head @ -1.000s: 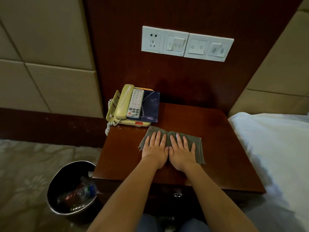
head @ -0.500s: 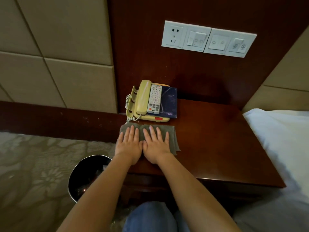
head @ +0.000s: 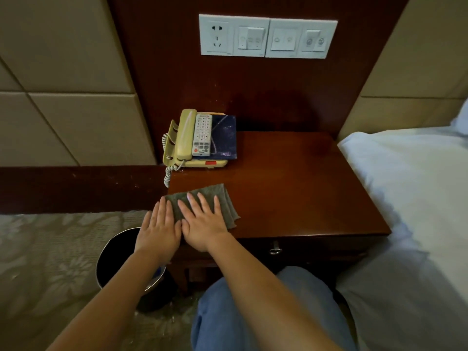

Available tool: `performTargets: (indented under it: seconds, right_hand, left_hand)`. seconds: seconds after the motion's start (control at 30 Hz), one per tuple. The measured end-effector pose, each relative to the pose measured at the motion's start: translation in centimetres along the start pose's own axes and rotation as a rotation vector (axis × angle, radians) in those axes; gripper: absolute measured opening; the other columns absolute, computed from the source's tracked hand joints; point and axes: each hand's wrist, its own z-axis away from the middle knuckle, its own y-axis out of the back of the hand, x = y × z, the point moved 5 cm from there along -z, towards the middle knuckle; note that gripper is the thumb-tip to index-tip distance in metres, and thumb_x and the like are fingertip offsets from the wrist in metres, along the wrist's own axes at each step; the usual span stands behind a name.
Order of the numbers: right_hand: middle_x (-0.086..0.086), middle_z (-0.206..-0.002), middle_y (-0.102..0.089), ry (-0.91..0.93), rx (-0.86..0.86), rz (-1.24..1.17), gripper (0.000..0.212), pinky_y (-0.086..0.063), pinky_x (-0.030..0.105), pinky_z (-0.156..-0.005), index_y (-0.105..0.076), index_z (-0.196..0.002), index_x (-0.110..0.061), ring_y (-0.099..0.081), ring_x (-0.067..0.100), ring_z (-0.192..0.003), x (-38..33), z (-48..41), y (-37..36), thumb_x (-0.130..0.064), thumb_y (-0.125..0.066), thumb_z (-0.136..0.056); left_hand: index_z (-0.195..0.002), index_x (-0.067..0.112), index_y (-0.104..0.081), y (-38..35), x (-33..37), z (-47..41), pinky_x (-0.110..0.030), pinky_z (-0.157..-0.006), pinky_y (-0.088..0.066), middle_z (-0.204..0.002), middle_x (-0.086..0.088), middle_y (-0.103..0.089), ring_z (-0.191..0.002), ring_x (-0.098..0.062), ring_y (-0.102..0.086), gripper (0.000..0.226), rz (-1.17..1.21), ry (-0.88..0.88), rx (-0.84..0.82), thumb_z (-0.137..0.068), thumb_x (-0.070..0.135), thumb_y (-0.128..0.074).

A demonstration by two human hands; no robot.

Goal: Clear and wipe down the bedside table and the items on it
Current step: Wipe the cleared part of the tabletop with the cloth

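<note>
Cloth (head: 224, 198) slid nearer table (head: 291, 186) edge; L hand (head: 159, 229), R hand (head: 205, 224) atop, fingers (head: 202, 202) straight, prob. pressing.

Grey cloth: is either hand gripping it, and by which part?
Nothing is gripped. The right hand lies flat on the middle of the grey cloth, fingers straight, pressing it to the bedside table; the left hand lies flat at its left edge.

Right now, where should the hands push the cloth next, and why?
Probably rightward. The cloth sits at the front-left corner of the table under the flat left hand and right hand; the left one reaches past the edge, and bare wood lies to the right.
</note>
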Motion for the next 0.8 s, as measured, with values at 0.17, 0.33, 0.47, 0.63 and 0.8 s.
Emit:
performTargets:
  seconds: [0.17,0.33,0.47,0.63,0.8]
  right_hand:
    - [-0.005,-0.161,0.009,0.032,0.036,-0.026,0.052,0.016,0.051,-0.115,-0.002,-0.153,-0.029,0.013,0.018,-0.147,1.4,2.4,-0.4,-0.037,-0.014,-0.103]
    - [-0.006,-0.161,0.008,0.035,0.068,-0.043,0.052,0.015,0.05,-0.116,-0.004,-0.153,-0.03,0.012,0.017,-0.147,4.5,4.6,-0.5,-0.038,-0.014,-0.103]
    - [-0.006,-0.161,0.007,0.001,0.087,-0.057,0.051,0.014,0.048,-0.116,-0.004,-0.153,-0.031,0.011,0.016,-0.147,8.2,6.8,0.0,-0.039,-0.013,-0.103]
    - [-0.006,-0.161,0.007,-0.09,0.11,-0.039,0.052,0.011,0.047,-0.116,-0.003,-0.153,-0.03,0.01,0.016,-0.147,14.1,9.9,0.7,-0.039,-0.012,-0.103]
    - [-0.006,-0.16,0.011,-0.234,0.107,-0.009,0.052,0.009,0.046,-0.118,0.002,-0.153,-0.031,0.012,0.015,-0.147,21.3,13.4,1.4,-0.041,-0.01,-0.103]
  left_hand:
    - [-0.15,0.003,0.008,-0.2,2.1,1.7,-0.039,-0.119,0.004,-0.158,-0.014,0.013,-0.146,-0.024,0.013,0.06,-0.007,0.021,0.037,-0.101,0.035,-0.006]
    - [-0.15,0.004,0.008,-0.4,5.8,2.2,-0.038,-0.119,0.006,-0.158,-0.012,0.013,-0.146,-0.022,0.013,0.06,0.022,0.012,0.052,-0.101,0.037,-0.007]
    - [-0.15,0.006,0.008,0.1,9.7,1.7,-0.038,-0.119,0.005,-0.158,-0.011,0.013,-0.146,-0.021,0.013,0.06,0.019,-0.01,0.055,-0.101,0.038,-0.007]
    - [-0.151,0.006,0.007,1.0,16.5,0.5,-0.039,-0.12,0.004,-0.158,-0.011,0.013,-0.146,-0.022,0.012,0.061,0.019,-0.106,0.027,-0.102,0.039,-0.009]
    - [-0.15,0.006,0.009,1.7,24.6,-0.6,-0.04,-0.119,0.005,-0.158,-0.011,0.015,-0.146,-0.023,0.014,0.061,0.01,-0.224,0.018,-0.102,0.039,-0.007]
